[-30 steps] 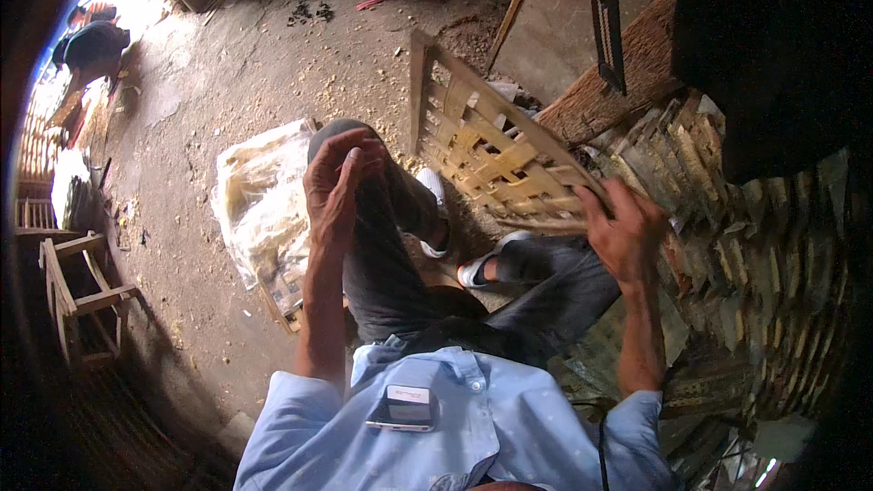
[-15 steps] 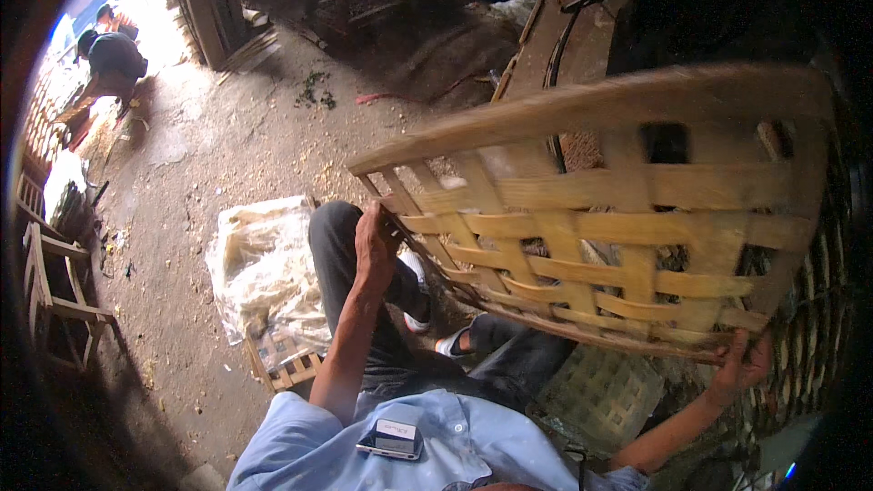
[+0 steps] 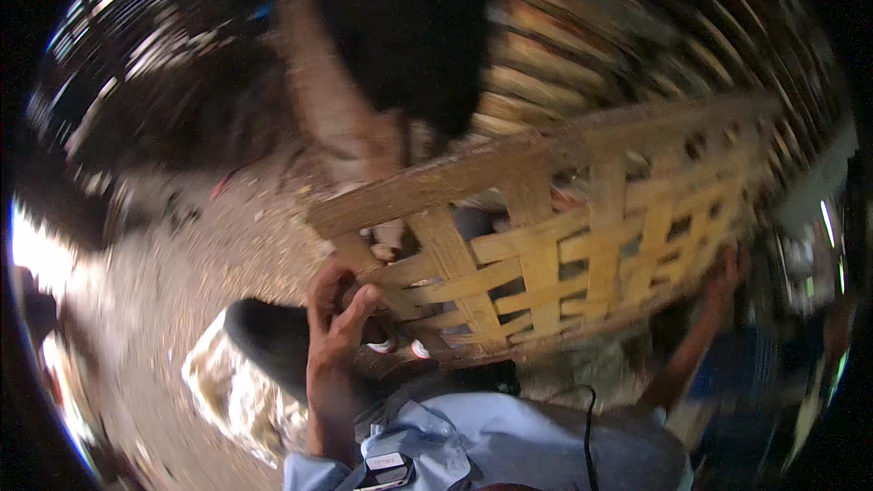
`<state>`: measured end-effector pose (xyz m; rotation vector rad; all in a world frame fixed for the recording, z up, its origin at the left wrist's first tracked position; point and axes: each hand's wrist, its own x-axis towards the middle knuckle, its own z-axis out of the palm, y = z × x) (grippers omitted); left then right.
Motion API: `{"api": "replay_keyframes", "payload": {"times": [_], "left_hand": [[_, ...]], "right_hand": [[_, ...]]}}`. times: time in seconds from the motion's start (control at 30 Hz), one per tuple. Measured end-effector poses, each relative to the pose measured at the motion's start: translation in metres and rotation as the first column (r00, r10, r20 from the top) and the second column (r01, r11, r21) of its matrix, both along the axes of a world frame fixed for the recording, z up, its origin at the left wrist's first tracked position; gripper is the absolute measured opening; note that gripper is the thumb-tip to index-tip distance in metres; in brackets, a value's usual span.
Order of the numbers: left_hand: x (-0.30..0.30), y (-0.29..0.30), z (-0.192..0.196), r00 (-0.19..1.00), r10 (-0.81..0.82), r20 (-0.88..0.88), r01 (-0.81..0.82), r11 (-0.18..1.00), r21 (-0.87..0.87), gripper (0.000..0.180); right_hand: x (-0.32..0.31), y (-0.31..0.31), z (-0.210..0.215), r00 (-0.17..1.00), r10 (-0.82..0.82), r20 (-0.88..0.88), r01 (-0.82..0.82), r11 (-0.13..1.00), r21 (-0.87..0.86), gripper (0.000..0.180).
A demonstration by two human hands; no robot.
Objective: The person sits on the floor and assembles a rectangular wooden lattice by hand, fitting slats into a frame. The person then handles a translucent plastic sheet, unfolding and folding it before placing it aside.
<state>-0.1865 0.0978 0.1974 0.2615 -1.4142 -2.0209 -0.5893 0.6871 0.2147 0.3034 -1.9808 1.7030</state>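
A large woven bamboo panel with a wooden frame is tilted up in front of me, over my lap. Its wide strips cross in an open lattice with square gaps. My left hand is curled at the panel's left end, thumb on the near side and some fingertips hidden by the frame. At the lower right edge my right hand grips the panel; motion blurs its fingers. My dark-trousered knee shows left of the panel.
A white plastic-wrapped bundle lies on the dusty floor beside my left knee. Beyond the panel stands a wooden plank. Bamboo slats rise behind it at the far right. A phone rests at my chest.
My view has swung to the right, blurring the surroundings. The panel stays in both hands, its right end now turned farther away. The left thumb now shows.
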Motion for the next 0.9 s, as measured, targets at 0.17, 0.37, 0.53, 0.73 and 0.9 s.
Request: {"api": "replay_keyframes", "payload": {"times": [0.17, 0.37, 0.53, 0.73, 0.9], "left_hand": [[-0.076, 0.057, 0.009, 0.974, -0.219, 0.053, 0.222, 0.974, -0.054, 0.05], [-0.143, 0.086, -0.033, 0.977, -0.177, 0.118, 0.193, 0.971, -0.139, 0.026], [-0.168, 0.1, -0.033, 0.971, -0.206, 0.118, 0.21, 0.978, -0.02, 0.029], [-0.119, 0.082, -0.017, 0.948, 0.264, 0.177, -0.273, 0.962, 0.024, 0.033], [-0.061, 0.044, -0.023, 0.803, 0.588, 0.097, -0.594, 0.774, 0.219, 0.03]], "right_hand": [[0.0, 0.113, -0.027, 0.958, -0.282, 0.059, 0.285, 0.958, -0.04, 0.043], [0.047, 0.116, -0.058, 0.927, -0.256, 0.274, 0.238, 0.966, 0.099, 0.075], [0.051, 0.149, -0.11, 0.951, -0.305, 0.054, 0.272, 0.906, 0.324, 0.064], [0.004, 0.129, -0.137, 0.919, -0.268, -0.29, 0.388, 0.751, 0.534, 0.058], [-0.018, 0.037, -0.11, 0.973, -0.184, -0.139, 0.228, 0.849, 0.476, 0.057]]}}
